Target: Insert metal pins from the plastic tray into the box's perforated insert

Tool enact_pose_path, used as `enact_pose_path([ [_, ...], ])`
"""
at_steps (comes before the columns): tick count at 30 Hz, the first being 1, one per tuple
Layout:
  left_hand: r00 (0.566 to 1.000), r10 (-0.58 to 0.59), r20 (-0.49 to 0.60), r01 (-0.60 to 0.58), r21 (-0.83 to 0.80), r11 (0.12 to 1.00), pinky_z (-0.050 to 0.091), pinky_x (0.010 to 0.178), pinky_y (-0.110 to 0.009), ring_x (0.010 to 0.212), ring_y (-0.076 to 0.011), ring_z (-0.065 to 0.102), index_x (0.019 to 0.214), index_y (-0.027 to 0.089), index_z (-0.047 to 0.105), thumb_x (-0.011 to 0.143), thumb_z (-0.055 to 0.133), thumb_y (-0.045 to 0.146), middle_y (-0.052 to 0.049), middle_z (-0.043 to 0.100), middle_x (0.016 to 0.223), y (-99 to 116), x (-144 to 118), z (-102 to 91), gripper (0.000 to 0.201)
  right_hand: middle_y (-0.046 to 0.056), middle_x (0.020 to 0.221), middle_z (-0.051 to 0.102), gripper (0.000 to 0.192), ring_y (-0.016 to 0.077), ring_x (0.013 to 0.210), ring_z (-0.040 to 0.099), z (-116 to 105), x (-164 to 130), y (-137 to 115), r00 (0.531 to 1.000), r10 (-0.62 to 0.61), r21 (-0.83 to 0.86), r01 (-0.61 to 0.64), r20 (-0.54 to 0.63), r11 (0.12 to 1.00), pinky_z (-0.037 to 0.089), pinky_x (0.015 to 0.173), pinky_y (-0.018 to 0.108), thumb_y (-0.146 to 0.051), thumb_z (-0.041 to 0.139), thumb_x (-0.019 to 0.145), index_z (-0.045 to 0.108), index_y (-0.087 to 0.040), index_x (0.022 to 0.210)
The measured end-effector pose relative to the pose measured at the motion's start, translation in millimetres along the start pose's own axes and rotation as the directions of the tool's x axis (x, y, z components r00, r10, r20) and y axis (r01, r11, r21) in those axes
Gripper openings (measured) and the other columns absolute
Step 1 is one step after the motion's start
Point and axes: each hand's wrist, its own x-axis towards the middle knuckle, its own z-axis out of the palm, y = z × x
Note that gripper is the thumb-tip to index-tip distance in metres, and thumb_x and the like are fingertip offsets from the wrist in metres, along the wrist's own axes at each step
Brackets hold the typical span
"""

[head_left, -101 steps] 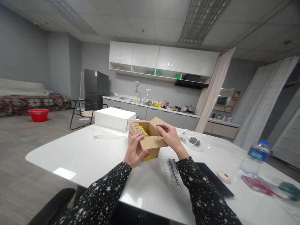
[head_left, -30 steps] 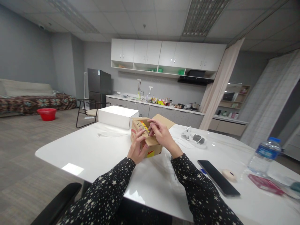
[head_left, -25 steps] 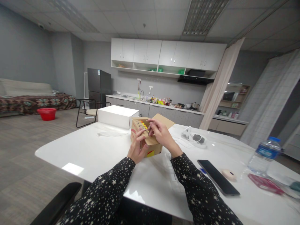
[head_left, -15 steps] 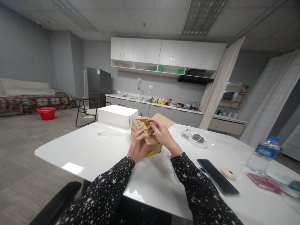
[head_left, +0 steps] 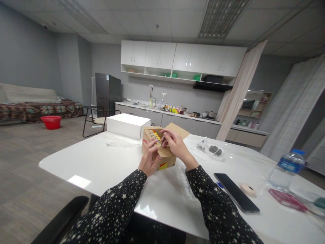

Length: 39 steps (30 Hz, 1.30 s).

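Observation:
A small brown cardboard box [head_left: 167, 162] with a yellow and red label stands on the white table [head_left: 96, 162], its far flap [head_left: 179, 131] raised. My left hand [head_left: 148, 156] holds the box at its near left, fingers over the top and thumb along the near flap. Above that flap, my right hand [head_left: 174, 142] is closed in a pinch around a thin, dark, pen-like stick [head_left: 161, 144]. Its tip points down at the cardboard. The fingers cover most of the stick, and the box's inside is largely hidden.
A white box [head_left: 127, 127] stands behind to the left. On the right lie a white strapped device [head_left: 213, 150], a black phone [head_left: 236, 192], a round beige case [head_left: 248, 189], a water bottle [head_left: 286, 169] and a dark red packet [head_left: 287, 200]. A chair [head_left: 98, 120] stands beyond the table.
Both hands stay at the box in nearly the same pose. The right fingers have shifted slightly, and more of the thin stick shows. The whole view has moved a little.

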Motion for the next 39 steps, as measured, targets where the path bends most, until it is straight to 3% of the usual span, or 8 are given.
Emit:
enact_pose_path([
  [11,1.000,-0.003,-0.002,0.003,-0.002,1.000,0.038,0.114,-0.063,0.149,-0.0314,0.037,0.126,0.023,0.046,0.100,0.050,0.032,-0.017,0.050,0.147,-0.8,-0.9,0.2,0.028,0.000,0.074,0.064,0.034,0.0134,0.062,0.062,1.5,-1.6,-1.6,0.999,-0.032,-0.050,0.033,0.018,0.998,0.052,0.066,0.027,-0.048,0.046,0.100,0.062,-0.021,0.112],
  [17,1.000,-0.009,0.016,0.008,0.031,0.999,0.037,0.114,-0.064,0.148,-0.0324,0.038,0.126,0.023,0.046,0.100,0.050,0.033,-0.018,0.051,0.146,-0.8,-1.0,-0.3,0.028,0.000,0.075,0.064,0.034,0.0131,0.058,0.062,1.3,-0.8,0.7,1.000,0.015,0.018,-0.014,-0.023,1.000,0.051,0.059,0.026,-0.051,0.049,0.098,0.060,-0.020,0.107],
  [22,1.000,-0.002,0.002,0.002,0.020,1.000,0.038,0.115,-0.063,0.148,-0.0315,0.038,0.126,0.023,0.046,0.100,0.050,0.035,-0.017,0.051,0.146,0.2,-0.1,-0.7,0.029,0.000,0.076,0.065,0.033,0.0134,0.062,0.063,2.2,-2.1,-0.5,0.999,-0.041,-0.048,0.041,0.001,0.998,0.053,0.065,0.027,-0.049,0.048,0.100,0.062,-0.021,0.110],
  [28,1.000,-0.001,0.014,0.001,0.027,1.000,0.041,0.113,-0.061,0.149,-0.0308,0.037,0.125,0.023,0.047,0.101,0.049,0.035,-0.017,0.050,0.147,-0.5,-0.5,-0.7,0.027,-0.001,0.074,0.063,0.034,0.0127,0.057,0.063,1.4,-1.5,2.2,0.999,0.023,0.046,-0.022,-0.031,0.999,0.052,0.058,0.025,-0.052,0.050,0.097,0.060,-0.020,0.105],
  [33,1.000,0.001,0.008,-0.001,0.010,1.000,0.042,0.113,-0.060,0.149,-0.0304,0.037,0.125,0.023,0.047,0.100,0.049,0.035,-0.016,0.050,0.147,-1.1,-0.3,-0.3,0.028,0.000,0.077,0.064,0.033,0.0127,0.061,0.063,2.0,-2.4,-0.4,0.999,-0.042,-0.047,0.042,-0.002,0.998,0.053,0.065,0.027,-0.049,0.048,0.100,0.062,-0.021,0.110],
  [39,1.000,-0.012,0.023,0.011,0.022,1.000,0.039,0.114,-0.061,0.149,-0.0306,0.036,0.124,0.023,0.047,0.101,0.049,0.034,-0.017,0.049,0.148,-1.1,-1.4,-1.1,0.026,0.000,0.074,0.064,0.036,0.0133,0.058,0.063,1.7,-0.8,1.6,0.999,0.036,0.032,-0.035,-0.030,0.999,0.052,0.058,0.026,-0.054,0.049,0.098,0.059,-0.020,0.106],
])
